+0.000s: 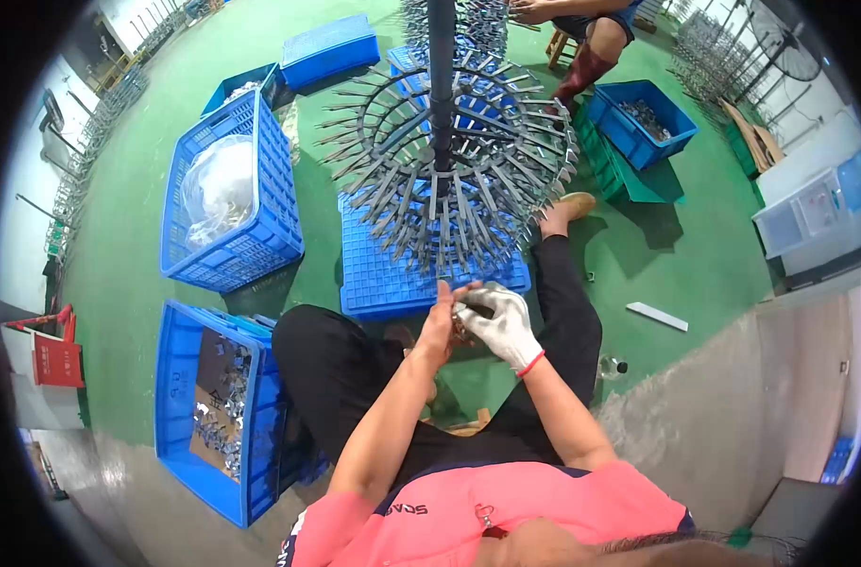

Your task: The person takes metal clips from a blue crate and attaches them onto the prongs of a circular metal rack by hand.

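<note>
In the head view a dark metal rack with rings of radiating prongs (pixel 444 203) stands on a central pole (pixel 441 85). My bare left hand (pixel 437 326) is just below its lowest prongs, its fingers closed around something small that I cannot make out. Against it, my right hand (pixel 502 324) wears a white glove with a red cuff. The right fingertips are pinched together at the left fingers; what they hold is hidden. Behind both hands, an upturned blue crate (pixel 378 274) sits beneath the rack.
To my left a blue bin (pixel 177 402) holds many small metal pieces (pixel 224 406); beyond it, a blue crate (pixel 281 203) contains a clear plastic bag (pixel 221 189). A co-worker (pixel 596 42) sits at the upper right near a blue bin of parts (pixel 690 135). A pale strip (pixel 657 316) lies on the floor.
</note>
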{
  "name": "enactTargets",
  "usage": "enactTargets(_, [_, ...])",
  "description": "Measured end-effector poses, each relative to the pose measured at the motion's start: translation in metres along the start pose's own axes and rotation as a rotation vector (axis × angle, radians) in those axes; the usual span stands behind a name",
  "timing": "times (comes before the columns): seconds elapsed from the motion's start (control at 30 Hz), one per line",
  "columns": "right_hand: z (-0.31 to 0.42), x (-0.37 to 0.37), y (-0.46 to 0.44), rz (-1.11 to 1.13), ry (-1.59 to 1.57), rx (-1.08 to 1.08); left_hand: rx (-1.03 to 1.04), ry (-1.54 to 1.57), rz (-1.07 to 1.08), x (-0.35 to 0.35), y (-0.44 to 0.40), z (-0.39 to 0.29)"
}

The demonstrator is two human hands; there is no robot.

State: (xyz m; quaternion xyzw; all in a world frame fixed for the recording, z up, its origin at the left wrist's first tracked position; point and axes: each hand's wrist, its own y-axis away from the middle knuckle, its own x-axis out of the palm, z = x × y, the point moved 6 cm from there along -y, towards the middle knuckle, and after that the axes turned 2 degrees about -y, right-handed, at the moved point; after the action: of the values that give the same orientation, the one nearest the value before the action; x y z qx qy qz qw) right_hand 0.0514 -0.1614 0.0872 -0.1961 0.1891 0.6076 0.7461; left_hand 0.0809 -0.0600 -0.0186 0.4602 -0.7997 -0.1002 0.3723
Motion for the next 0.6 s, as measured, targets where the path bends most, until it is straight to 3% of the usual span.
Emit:
enactTargets(0.03, [0.004, -0.002, 0.0, -0.023, -0.289, 0.052, -0.068, 0.04, -0.007, -0.009, -0.001, 0.004])
enactTargets(0.23, [-0.004, -0.001, 0.0, -0.033, -0.18, -0.023, -0.147, 0.007, -0.196, -0.017, 0.009, -0.007])
enactTargets(0.4, [0.002, -0.003, 0.002, -0.089, -0.224, -0.116, -0.132, 0.098, -0.115, -0.013, 0.01, -0.01])
enactTargets(0.6, [0.0, -0.005, 0.003, -0.057, -0.328, -0.048, -0.08, 0.139, -0.125, -0.023, 0.009, -0.013])
